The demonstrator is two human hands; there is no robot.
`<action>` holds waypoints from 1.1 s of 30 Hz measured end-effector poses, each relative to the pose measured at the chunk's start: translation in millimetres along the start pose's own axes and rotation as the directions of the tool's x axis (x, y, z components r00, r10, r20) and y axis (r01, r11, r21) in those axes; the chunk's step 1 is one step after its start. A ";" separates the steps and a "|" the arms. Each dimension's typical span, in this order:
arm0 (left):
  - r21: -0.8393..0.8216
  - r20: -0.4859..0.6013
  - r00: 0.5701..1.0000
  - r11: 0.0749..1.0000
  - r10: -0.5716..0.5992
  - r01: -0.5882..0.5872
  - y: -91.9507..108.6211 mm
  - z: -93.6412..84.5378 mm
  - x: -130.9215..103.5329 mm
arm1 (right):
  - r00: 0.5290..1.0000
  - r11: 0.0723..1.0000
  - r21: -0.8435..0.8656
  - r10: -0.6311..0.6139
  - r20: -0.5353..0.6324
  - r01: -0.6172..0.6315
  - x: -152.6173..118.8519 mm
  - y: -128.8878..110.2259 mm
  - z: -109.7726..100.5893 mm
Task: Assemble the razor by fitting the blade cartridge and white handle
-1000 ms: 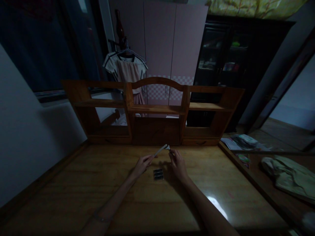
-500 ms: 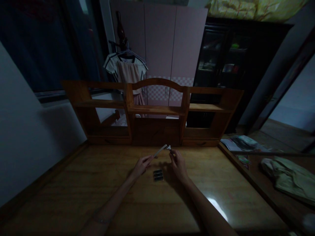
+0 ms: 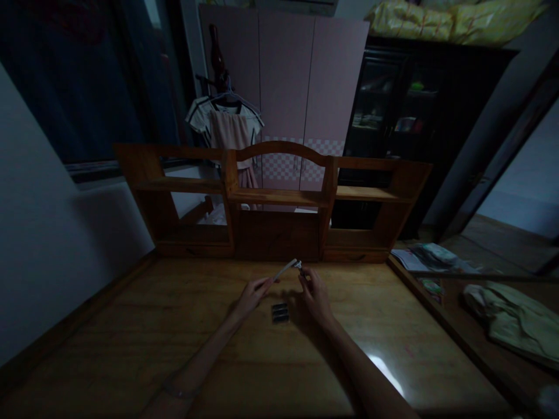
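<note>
My left hand (image 3: 252, 294) is closed on the lower end of a slim pale stick (image 3: 285, 269) that slants up to the right. In my right hand (image 3: 316, 292) is a small razor-like tool (image 3: 298, 265) with a pale head and a dark handle, pinched between the fingers. The stick's upper tip meets or nearly meets the tool's head; contact is too small to tell. Below and between my hands, a small clear pack with several dark strips (image 3: 280, 313) lies flat on the wooden desk (image 3: 244, 361).
A wooden shelf unit (image 3: 279, 198) stands along the desk's far edge. Right of the desk, papers (image 3: 430, 257) and a pale green garment (image 3: 515, 317) lie on a lower surface. Behind are a pink wardrobe (image 3: 286, 75), hanging clothes (image 3: 229, 131) and a dark cabinet (image 3: 463, 99).
The razor-like tool's head has shifted slightly left and down, towards the stick's tip. Both hands keep their holds, and the pack stays on the desk.
</note>
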State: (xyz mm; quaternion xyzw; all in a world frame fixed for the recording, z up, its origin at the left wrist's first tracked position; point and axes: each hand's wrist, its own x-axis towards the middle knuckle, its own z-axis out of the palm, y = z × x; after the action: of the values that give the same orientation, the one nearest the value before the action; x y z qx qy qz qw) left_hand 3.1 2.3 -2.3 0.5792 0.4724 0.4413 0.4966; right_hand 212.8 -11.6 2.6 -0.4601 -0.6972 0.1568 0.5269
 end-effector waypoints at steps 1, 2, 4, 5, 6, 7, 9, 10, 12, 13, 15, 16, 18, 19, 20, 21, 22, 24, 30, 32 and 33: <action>0.006 -0.007 1.000 1.000 0.009 -0.009 -0.7 -0.1 0.4 | 1.000 1.000 0.003 0.001 -0.004 -0.001 0.0 0.2 0.2; 0.012 -0.019 1.000 1.000 0.020 -0.020 -1.4 -0.4 0.9 | 1.000 1.000 0.004 0.004 -0.009 -0.004 0.0 0.6 0.4; 0.021 -0.051 0.998 0.999 0.040 -0.039 -2.2 -0.6 1.2 | 1.000 1.000 -0.005 0.017 -0.025 -0.017 0.1 1.9 1.0; 0.022 -0.060 0.997 0.999 0.043 -0.042 -2.3 -0.5 1.0 | 0.999 1.000 -0.013 0.023 -0.032 -0.024 0.0 2.6 1.3; 0.023 -0.059 0.997 0.999 0.042 -0.041 -2.1 -0.3 0.7 | 0.999 0.999 -0.022 0.028 -0.039 -0.029 0.0 3.5 1.7; 0.026 -0.046 0.998 0.999 0.040 -0.038 -1.7 0.1 0.3 | 0.999 0.999 -0.029 0.030 -0.045 -0.031 0.0 4.3 2.0; 0.038 0.005 1.000 0.999 0.027 -0.027 -1.3 0.9 -0.2 | 0.999 0.999 -0.032 0.030 -0.043 -0.031 0.0 5.8 2.8; 0.044 0.024 0.999 0.999 0.021 -0.022 -1.5 1.0 -0.2 | 0.999 0.999 -0.032 0.031 -0.040 -0.032 0.1 6.4 3.1; 0.047 0.018 1.000 0.999 0.012 -0.013 -2.8 0.6 0.6 | 0.999 0.999 -0.030 0.033 -0.037 -0.034 0.3 6.9 3.6; 0.044 -0.003 1.000 0.999 0.007 -0.006 -3.8 0.1 1.2 | 0.999 0.999 -0.029 0.034 -0.040 -0.035 0.3 6.9 3.6; 0.036 -0.046 0.999 0.999 0.000 0.001 -5.6 -1.0 2.1 | 0.998 0.999 -0.030 0.035 -0.060 -0.036 0.3 6.3 3.5; 0.033 -0.053 0.999 0.999 -0.001 0.002 -6.3 -1.4 2.3 | 0.997 0.999 -0.033 0.035 -0.070 -0.038 0.2 5.8 3.3; 0.032 -0.031 1.000 0.999 0.002 -0.001 -7.3 -1.4 2.2 | 0.996 0.998 -0.042 0.038 -0.077 -0.041 0.0 4.7 2.8; 0.034 -0.009 1.000 0.999 0.006 -0.006 -7.7 -1.1 2.0 | 0.997 0.998 -0.046 0.039 -0.072 -0.043 -0.2 4.3 2.6; 0.036 0.010 1.000 0.999 0.011 -0.012 -8.1 -0.7 1.8 | 0.997 0.998 -0.048 0.041 -0.065 -0.044 -0.3 3.9 2.4; 0.039 0.022 1.000 0.999 0.013 -0.014 -8.5 -0.4 1.6 | 0.997 0.998 -0.050 0.042 -0.058 -0.045 -0.3 3.6 2.3; 0.042 0.022 1.000 0.999 0.012 -0.013 -8.7 -0.1 1.5 | 0.998 0.998 -0.052 0.042 -0.055 -0.045 -0.2 3.5 2.4; 0.041 -0.005 1.000 0.999 0.007 -0.007 -8.2 0.1 1.2 | 0.998 0.998 -0.051 0.039 -0.058 -0.042 0.2 3.7 2.8; 0.009 0.010 1.000 1.000 -0.008 0.008 0.8 1.3 -1.9 | 0.999 0.999 -0.046 0.022 -0.046 -0.024 0.7 6.1 3.8; 0.012 0.034 0.999 1.000 0.001 -0.001 1.6 2.2 -2.8 | 0.999 0.998 -0.052 0.016 -0.047 -0.018 0.3 5.8 3.2; 0.016 0.041 0.999 1.000 0.007 -0.007 1.2 2.5 -3.0 | 0.999 0.998 -0.054 0.013 -0.047 -0.016 0.1 5.3 2.8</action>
State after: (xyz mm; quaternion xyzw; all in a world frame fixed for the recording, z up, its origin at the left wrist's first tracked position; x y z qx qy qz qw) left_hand 5.2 -1.1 -1.5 0.5938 0.4638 0.4272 0.4998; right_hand 212.9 -7.9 -2.1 -0.4829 -0.6854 0.1309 0.5290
